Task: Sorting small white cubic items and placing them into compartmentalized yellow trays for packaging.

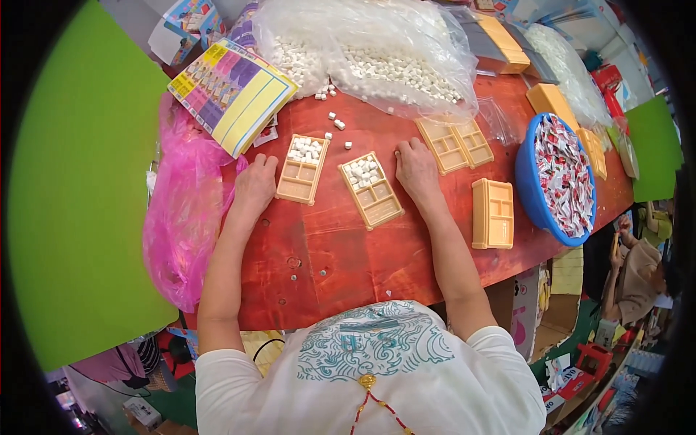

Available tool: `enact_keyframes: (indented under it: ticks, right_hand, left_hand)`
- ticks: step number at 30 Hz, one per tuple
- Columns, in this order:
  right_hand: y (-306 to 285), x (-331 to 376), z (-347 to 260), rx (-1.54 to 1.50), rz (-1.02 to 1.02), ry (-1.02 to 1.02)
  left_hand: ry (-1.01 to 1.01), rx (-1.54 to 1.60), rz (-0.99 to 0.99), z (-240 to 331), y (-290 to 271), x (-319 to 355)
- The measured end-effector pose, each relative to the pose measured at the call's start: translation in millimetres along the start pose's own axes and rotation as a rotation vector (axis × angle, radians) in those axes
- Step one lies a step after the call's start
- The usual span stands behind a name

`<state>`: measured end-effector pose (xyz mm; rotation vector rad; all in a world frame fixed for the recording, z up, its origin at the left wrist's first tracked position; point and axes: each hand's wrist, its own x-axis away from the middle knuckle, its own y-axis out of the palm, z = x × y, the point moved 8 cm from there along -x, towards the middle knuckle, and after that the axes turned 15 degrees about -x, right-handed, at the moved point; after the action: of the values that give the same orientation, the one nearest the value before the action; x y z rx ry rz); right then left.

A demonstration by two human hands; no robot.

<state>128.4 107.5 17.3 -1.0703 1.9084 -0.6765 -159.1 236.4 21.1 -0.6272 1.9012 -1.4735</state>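
My left hand [257,181] rests on the red table beside a tan divided tray [297,190], fingers curled in and their tips hidden. White marshmallow-like pieces [305,150] fill that tray's far compartment. A second tan tray [380,209] lies tilted between my hands, with similar white pieces [363,172] in its far section and its nearer compartments bare. Just right of it is my right hand [417,168], back up and fingers also curled. What either hand holds, if anything, cannot be seen. Two tan trays [444,154] sit against each other beyond my right hand.
A large clear bag [406,43] of white pieces spreads across the back, several loose ones [339,125] before it. Pink plastic [181,225] and a printed card sheet [243,109] lie left. Stacked trays [493,214] and a blue basin [528,177] of small packets stand right.
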Motion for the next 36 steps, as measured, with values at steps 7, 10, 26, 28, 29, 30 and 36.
enact_keyframes:
  ticks: [7, 10, 26, 28, 29, 30, 36]
  right_hand:
    - [-14, 20, -36, -0.335, -0.033, 0.019]
    - [-7, 30, -47, -0.357, -0.072, -0.090]
    - [-12, 34, -23, -0.537, 0.051, 0.062]
    - [-9, 35, -27, -0.574, 0.042, 0.047]
    - [-10, 35, -28, -0.582, 0.043, 0.041]
    - [-13, 35, -32, -0.526, 0.041, 0.005]
    - [-12, 37, -38, -0.521, 0.026, -0.037]
  left_hand:
    - [-0.063, 0.089, 0.066, 0, -15, 10]
    - [-0.078, 0.046, 0.008, -5, -6, 12]
    - [0.027, 0.562, 0.216, 121, -57, -26]
    - [0.083, 0.426, 0.225, 138, -54, -27]
    - [0.080, 0.417, 0.227, 142, -55, -28]
    - [0.108, 0.370, 0.220, 148, -55, -28]
    - [0.103, 0.389, 0.312, 134, -64, -17]
